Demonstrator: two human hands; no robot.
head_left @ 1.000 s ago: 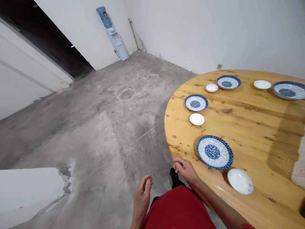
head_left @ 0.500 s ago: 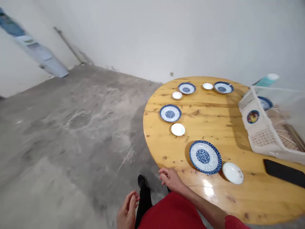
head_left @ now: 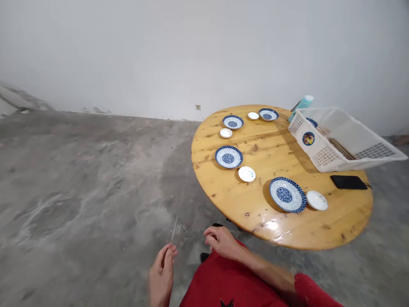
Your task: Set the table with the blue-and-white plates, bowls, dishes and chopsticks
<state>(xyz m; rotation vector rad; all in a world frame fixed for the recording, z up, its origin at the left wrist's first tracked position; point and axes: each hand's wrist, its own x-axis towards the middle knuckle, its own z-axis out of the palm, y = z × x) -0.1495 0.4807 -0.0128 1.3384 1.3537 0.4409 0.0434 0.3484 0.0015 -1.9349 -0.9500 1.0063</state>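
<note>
My left hand (head_left: pixel 161 273) hangs low over the concrete floor with its fingers loosely curled and nothing in it. Just short of the round wooden table's (head_left: pixel 335 221) near edge is my right hand (head_left: pixel 220 241), fingers curled under and empty, not touching the wood. On the table lie several blue-patterned plates, the nearest (head_left: pixel 287 195) beside a small white saucer (head_left: pixel 317 200). Another blue plate (head_left: pixel 228 157) and a white saucer (head_left: pixel 247 174) lie further left.
A white plastic basket (head_left: pixel 338 140) holding chopsticks and a plate stands at the table's right side, with a black phone (head_left: pixel 348 182) in front of it and a teal bottle (head_left: pixel 302 104) behind. Bare concrete floor (head_left: pixel 96 192) spreads to the left.
The view has swung right and pulled back from the table. My right hand has come off the table's edge. The basket and phone have come fully into sight.
</note>
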